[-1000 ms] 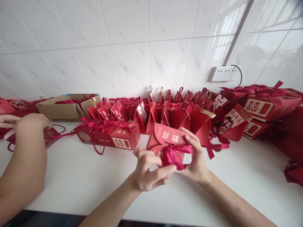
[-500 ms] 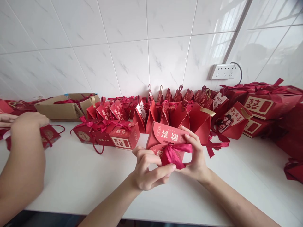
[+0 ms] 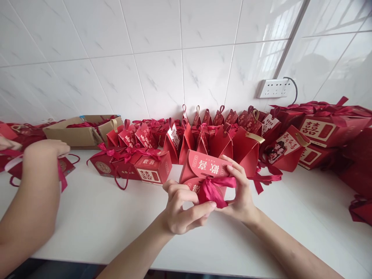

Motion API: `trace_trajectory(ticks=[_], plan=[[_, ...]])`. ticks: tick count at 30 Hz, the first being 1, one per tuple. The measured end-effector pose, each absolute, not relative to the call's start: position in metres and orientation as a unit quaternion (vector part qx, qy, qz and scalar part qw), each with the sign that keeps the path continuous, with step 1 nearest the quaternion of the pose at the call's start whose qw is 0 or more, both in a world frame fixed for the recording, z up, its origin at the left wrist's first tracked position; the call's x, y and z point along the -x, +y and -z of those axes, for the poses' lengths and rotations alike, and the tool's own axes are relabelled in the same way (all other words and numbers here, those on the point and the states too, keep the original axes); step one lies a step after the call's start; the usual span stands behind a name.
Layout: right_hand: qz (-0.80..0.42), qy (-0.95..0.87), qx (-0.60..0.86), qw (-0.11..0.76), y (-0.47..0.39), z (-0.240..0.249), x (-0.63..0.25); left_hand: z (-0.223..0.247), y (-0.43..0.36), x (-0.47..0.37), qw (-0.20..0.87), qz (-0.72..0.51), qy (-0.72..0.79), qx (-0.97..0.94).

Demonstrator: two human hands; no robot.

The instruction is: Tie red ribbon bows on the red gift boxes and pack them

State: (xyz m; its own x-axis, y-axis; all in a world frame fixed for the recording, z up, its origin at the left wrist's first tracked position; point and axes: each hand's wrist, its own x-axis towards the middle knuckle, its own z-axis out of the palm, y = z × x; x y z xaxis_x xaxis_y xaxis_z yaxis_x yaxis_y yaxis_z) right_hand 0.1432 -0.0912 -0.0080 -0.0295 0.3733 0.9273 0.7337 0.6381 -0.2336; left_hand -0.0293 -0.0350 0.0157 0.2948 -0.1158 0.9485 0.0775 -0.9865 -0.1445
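Red box [image 3: 207, 164] is best kept steady w/ light pressure (card, prob. easily dented), and the ribbon [image 3: 213, 191] handled gently so it isn't crushed. Box is held betw. both hands: ribbon's near edge pinched by L hand [image 3: 183, 209], box's R side clasped by R hand [image 3: 241, 193].

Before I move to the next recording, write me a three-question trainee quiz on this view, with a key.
1. True or false: the wearer's right grip holds a red gift box that has a magenta ribbon.
2. The white power strip is: (a) on the tabletop; (b) on the tiled wall; (c) inside a carton.
3. Fill in: in the picture, the open cardboard carton is to the ____ of the held box.

Key: 1 true; 2 b; 3 left.
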Motion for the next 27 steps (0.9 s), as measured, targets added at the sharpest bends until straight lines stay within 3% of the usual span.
trace_trajectory(ticks=[27], plan=[[0.139, -0.702, 0.392, 0.579, -0.0904, 0.0125, -0.1431, -0.0114, -0.034, 0.0265, 0.071, 0.608, 0.012, 0.791]])
